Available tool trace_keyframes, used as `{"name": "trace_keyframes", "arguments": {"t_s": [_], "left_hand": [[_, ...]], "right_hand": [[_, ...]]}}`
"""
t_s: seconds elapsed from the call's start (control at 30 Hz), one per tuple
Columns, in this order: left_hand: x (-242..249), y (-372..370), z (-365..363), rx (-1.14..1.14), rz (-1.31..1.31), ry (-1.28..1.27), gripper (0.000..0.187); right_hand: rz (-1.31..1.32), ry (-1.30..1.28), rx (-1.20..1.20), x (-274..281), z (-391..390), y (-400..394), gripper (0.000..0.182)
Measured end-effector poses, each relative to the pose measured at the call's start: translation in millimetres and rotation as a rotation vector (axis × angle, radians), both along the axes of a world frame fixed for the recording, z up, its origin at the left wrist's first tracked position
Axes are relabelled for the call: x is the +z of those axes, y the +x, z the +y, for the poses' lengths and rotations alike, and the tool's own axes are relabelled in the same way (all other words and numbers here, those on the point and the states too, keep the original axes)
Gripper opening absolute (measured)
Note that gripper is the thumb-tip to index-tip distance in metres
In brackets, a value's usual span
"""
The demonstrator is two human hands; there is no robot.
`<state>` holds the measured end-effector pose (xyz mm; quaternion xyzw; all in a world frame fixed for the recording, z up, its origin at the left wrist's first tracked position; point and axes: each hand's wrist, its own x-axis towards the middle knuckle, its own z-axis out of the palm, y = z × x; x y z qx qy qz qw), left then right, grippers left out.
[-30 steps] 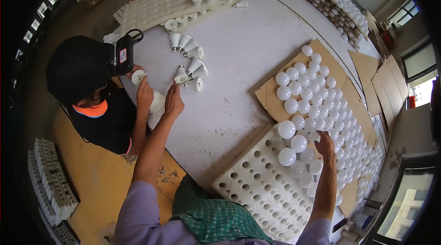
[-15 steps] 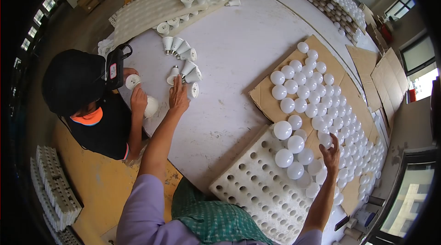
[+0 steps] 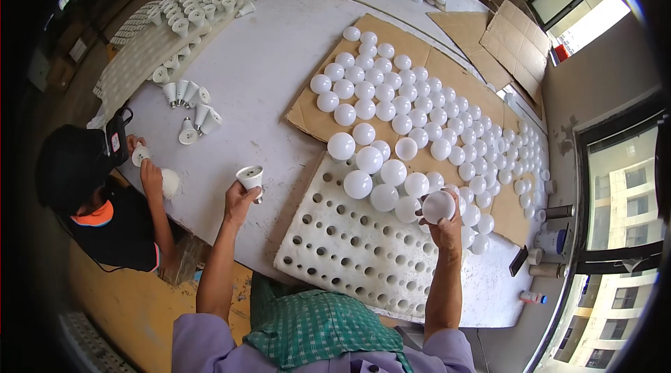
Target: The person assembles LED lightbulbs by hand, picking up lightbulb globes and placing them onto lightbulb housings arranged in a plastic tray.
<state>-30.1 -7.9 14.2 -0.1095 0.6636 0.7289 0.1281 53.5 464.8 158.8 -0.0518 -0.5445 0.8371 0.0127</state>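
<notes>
My left hand (image 3: 240, 206) is closed round a white bulb base (image 3: 249, 177), its wide open end up and its metal screw cap pointing down. In my right hand (image 3: 445, 231) is a white bulb cover (image 3: 438, 206), a frosted dome gripped by the fingers, its opening tilted up toward me. Below and between the hands lies a white foam tray (image 3: 328, 244) with rows of round holes. Several more domes (image 3: 357, 184) sit along the tray's far edge, close to my right hand. A small group of loose bulb bases (image 3: 189, 132) lies beyond my left hand.
A cardboard sheet (image 3: 305, 109) bears many white domes. At left, a person (image 3: 91, 212) in a black cap handles a bulb base (image 3: 140, 155). Foam trays of bases (image 3: 150, 58) are stacked at the far left. A phone (image 3: 518, 261) lies at the right edge.
My left hand has lifted a bulb base from the loose group and brought it nearer me. My right hand has picked up a dome and moved it over the tray. The view has turned right.
</notes>
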Motion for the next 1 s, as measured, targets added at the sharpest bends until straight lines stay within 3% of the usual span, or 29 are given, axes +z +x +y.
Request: {"name": "trace_keyframes", "arguments": {"t_s": [0.07, 0.2, 0.27, 0.33, 0.4, 0.47, 0.87, 1.0], "left_hand": [[42, 37, 43, -0.008, -0.005, 0.453, 0.059], [79, 84, 104, -0.375, -0.154, 0.619, 0.05], [96, 96, 127, -0.599, -0.095, 0.389, 0.048], [117, 101, 142, -0.798, -0.057, 0.248, 0.05], [111, 107, 151, -0.876, -0.009, 0.176, 0.059], [115, 111, 158, -0.967, 0.229, 0.076, 0.052], [152, 119, 157, -1.103, 0.159, -0.22, 0.061], [153, 122, 155, -1.096, 0.143, -0.232, 0.061]], "right_hand": [[0.005, 0.049, 0.05, -2, -13, 14, 0.084], [-0.1, 0.101, 0.187, -2, -40, 46, 0.087], [-0.136, 0.062, 0.231, -11, -49, 61, 0.086], [-0.098, 0.195, 0.343, -4, -61, 73, 0.085], [-0.109, 0.197, 0.371, 4, -70, 83, 0.083], [0.012, 0.494, 0.4, 3, -72, 93, 0.081], [0.064, 0.73, 0.496, 9, -85, 108, 0.078], [0.103, 0.941, 0.577, 28, -97, 109, 0.083]]}}
